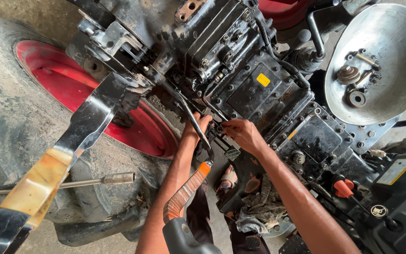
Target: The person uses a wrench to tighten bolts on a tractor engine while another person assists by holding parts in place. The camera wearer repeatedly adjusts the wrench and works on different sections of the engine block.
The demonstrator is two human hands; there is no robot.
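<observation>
While both hands are jammed in against the side of this greasy black gearbox housing (259,89), here's the count. Two bare hands, same person. The left hand (194,128) is wrapped around a long metal spanner (190,115) that runs up and to the left along the casting, fingers curled shut on its shank. The right hand (241,134) sits just beside it, fingertips pinched together on a small fitting on the housing's lower edge. Can't really tell what it is, too dark and oily, might be a bolt or a linkage pin.

One big tyre with a red wheel rim (66,84) on the left. One socket extension bar (97,179) lies across the tyre. One silver metal seat pan (377,66) at top right, being used as a parts tray, and I count roughly four loose bits in it, a stepped round piece, a washer-like ring and a couple of pins. One orange-tipped lever (186,190) below the wrists, one dirty rag (259,207) beside the right forearm, one red-knobbed lever (343,187) further right.
</observation>
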